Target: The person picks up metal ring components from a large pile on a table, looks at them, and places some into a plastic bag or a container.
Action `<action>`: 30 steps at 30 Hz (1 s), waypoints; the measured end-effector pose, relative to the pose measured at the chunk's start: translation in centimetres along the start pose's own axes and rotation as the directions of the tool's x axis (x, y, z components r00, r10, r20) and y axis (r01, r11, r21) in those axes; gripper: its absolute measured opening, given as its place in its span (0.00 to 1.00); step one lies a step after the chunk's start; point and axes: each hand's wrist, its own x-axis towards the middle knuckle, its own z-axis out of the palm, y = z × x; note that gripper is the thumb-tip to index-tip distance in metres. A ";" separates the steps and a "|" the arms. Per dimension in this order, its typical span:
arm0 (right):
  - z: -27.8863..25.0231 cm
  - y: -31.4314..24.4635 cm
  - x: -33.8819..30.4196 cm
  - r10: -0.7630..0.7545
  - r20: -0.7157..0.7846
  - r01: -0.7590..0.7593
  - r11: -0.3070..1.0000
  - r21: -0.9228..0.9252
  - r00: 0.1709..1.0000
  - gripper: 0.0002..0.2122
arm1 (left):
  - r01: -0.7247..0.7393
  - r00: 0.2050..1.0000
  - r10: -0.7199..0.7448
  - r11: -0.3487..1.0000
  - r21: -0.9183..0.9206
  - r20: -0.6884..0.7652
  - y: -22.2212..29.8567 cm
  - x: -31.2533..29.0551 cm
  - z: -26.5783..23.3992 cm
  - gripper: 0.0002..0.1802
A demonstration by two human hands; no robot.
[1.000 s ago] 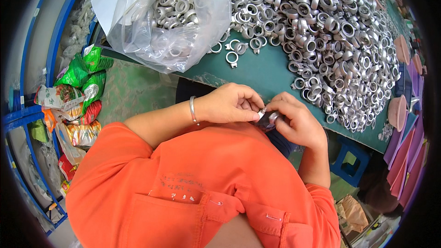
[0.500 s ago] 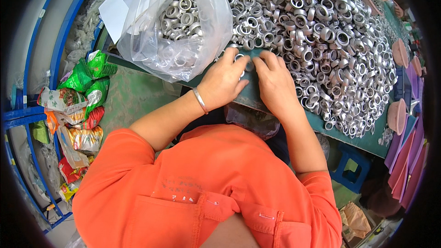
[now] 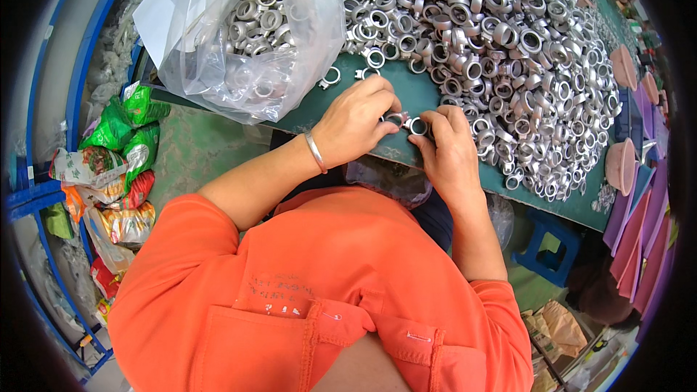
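Over the near edge of the green table, my left hand point(image 3: 357, 120) pinches a grey metal ring point(image 3: 394, 118) between thumb and fingers. Just to its right, my right hand point(image 3: 449, 147) grips a second metal ring point(image 3: 417, 126) by its side. The two rings are close together; whether they touch I cannot tell. A loose ring point(image 3: 367, 73) lies right behind my left fingers, and another single ring point(image 3: 330, 77) sits beside the bag. A large pile of the same small-lugged rings point(image 3: 501, 51) spreads behind and to the right of my hands.
An open clear plastic bag point(image 3: 312, 36) holding more rings stands at the left, on white paper point(image 3: 161, 18). Blue shelving point(image 3: 87, 51) and colourful packets point(image 3: 131, 138) are further left. At right are pink bowls point(image 3: 619, 167), purple and pink bins point(image 3: 633, 239) and a blue stool point(image 3: 548, 247).
My hands have drawn slightly nearer and apart from the pile's edge, and a ring now shows in each. More bare table shows behind them. The whole view has shifted a little.
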 end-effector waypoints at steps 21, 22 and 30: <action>-0.7 0.0 -1.4 0.142 0.260 -0.265 0.020 0.964 0.955 0.09 | 0.356 0.865 -0.341 -0.100 -0.929 0.368 1.4 -1.9 0.2 0.09; -0.8 -0.1 -1.3 0.134 0.232 -0.242 0.057 0.969 0.963 0.09 | 0.363 0.860 -0.339 -0.118 -0.924 0.381 1.5 -1.9 0.2 0.09; -1.5 -0.8 -1.8 0.119 0.185 -0.207 0.217 0.954 0.976 0.06 | 0.419 0.888 -0.336 0.305 -0.855 0.315 2.7 -1.9 -1.1 0.11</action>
